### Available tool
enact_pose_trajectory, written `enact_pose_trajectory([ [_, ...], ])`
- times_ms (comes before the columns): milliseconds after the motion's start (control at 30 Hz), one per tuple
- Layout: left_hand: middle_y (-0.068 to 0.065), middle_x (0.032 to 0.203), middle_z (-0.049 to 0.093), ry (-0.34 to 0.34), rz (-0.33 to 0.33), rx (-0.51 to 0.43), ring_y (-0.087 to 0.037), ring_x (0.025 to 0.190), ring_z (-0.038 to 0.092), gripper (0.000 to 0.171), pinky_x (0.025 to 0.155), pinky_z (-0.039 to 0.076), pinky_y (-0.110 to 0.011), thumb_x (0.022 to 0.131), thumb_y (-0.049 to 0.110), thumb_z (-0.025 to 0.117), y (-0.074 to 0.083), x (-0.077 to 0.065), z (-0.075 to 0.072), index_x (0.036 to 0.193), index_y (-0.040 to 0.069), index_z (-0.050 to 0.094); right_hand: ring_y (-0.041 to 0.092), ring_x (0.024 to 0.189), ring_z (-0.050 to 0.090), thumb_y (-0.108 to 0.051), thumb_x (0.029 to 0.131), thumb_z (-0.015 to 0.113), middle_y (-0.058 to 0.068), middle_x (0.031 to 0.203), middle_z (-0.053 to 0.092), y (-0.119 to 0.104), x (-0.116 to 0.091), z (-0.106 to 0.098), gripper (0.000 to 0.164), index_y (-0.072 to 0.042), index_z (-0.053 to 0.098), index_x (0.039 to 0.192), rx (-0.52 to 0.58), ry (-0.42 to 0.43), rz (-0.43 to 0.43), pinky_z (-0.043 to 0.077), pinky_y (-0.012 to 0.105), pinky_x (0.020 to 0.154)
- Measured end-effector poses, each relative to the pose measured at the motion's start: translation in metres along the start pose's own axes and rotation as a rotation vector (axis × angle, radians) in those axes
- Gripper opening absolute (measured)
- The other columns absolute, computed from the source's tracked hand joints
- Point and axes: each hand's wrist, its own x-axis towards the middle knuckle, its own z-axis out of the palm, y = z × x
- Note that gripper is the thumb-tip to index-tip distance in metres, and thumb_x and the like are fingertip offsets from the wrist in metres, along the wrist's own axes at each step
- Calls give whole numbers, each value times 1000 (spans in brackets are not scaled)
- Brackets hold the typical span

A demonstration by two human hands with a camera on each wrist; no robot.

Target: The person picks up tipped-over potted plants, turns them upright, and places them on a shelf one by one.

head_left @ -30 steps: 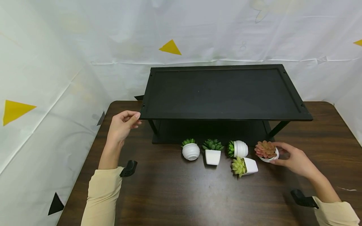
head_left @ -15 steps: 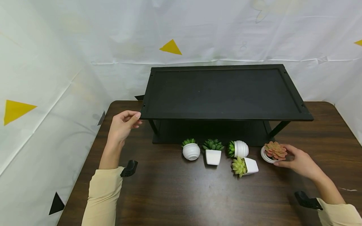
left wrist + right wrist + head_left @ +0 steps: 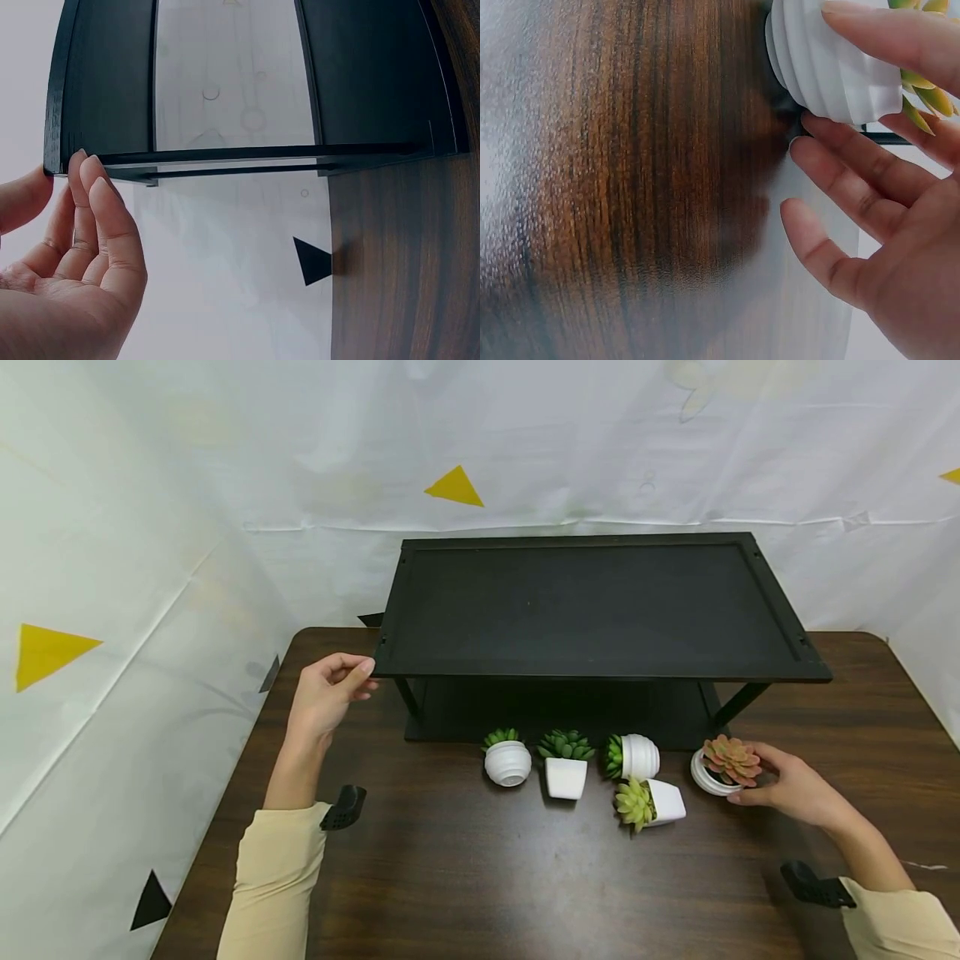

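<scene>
My left hand point(image 3: 322, 693) pinches the front left corner of a black two-tier shelf point(image 3: 592, 606); in the left wrist view, the thumb and fingertips meet at the upper board's corner point(image 3: 105, 97). On the right, my right hand point(image 3: 795, 789) holds a potted succulent with orange-pink leaves point(image 3: 731, 760). Its white ribbed pot point(image 3: 840, 67) lies between thumb and fingers in the right wrist view, close to the tabletop; whether it touches the wood is unclear. Left of it, a light green succulent in a square white pot point(image 3: 663, 802) lies on its side.
Before the shelf's lower board lie more potted succulents: one in a round white pot point(image 3: 507, 763), one in a square white pot point(image 3: 566, 777), and one in a ribbed pot point(image 3: 640, 757) on its side. The brown wooden table point(image 3: 465, 877) is backed by white sheeting point(image 3: 570, 443).
My right hand has shifted slightly right with the orange-pink succulent, whose pot has turned so its white rim shows at left. My left hand stays at the shelf corner.
</scene>
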Motion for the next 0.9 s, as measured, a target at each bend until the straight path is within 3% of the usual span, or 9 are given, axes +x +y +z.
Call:
enact_pose_trajectory([
  [67,4,76,62,0,1,-3,-6,69,62,30,70,53,-22,92,16,60,0,0,0,109,-8,58,46,110,46,-17,73,80,34,120,48,1,1,0,75,13,40,128,13,-13,3,45,48,81],
  [200,5,76,62,1,1,-6,-6,69,62,30,69,53,-21,92,17,60,-1,0,0,109,-8,58,37,107,49,-19,72,81,31,120,49,3,3,-1,74,11,42,128,3,-17,-2,45,28,77],
  [300,6,75,61,1,-1,-7,-6,69,62,30,69,53,-20,92,17,60,-1,0,0,109,-8,58,19,101,50,-19,71,81,28,119,51,4,3,-2,73,10,44,127,1,-14,-10,42,19,73],
  [433,5,75,62,2,-2,-8,-7,69,62,31,69,52,-19,92,18,61,0,1,0,108,-8,58,6,96,48,-19,72,81,27,117,52,4,3,-1,71,10,45,125,6,-6,-12,43,19,72],
  [633,3,76,62,1,-8,-7,-7,69,62,31,69,52,-19,91,17,61,1,1,0,108,-8,58,36,103,50,-18,72,81,29,117,51,1,3,1,71,11,43,125,-6,3,-7,44,23,73],
  [700,2,77,63,1,-10,-7,-7,69,62,31,69,53,-19,91,17,61,1,1,0,108,-8,58,38,103,50,-18,73,81,28,116,51,1,3,2,71,11,42,125,-5,6,-9,44,23,73],
  [800,0,78,63,-1,-12,-8,-7,69,62,31,69,53,-19,91,17,61,1,1,0,109,-8,58,27,101,51,-18,72,81,27,116,52,0,3,2,70,10,44,125,-7,14,-14,44,21,73],
  [900,0,77,63,1,-12,-9,-7,69,62,30,68,53,-19,91,16,61,1,1,0,108,-9,58,6,97,48,-19,72,81,27,116,52,0,3,2,71,10,44,124,0,18,-18,43,18,72],
])
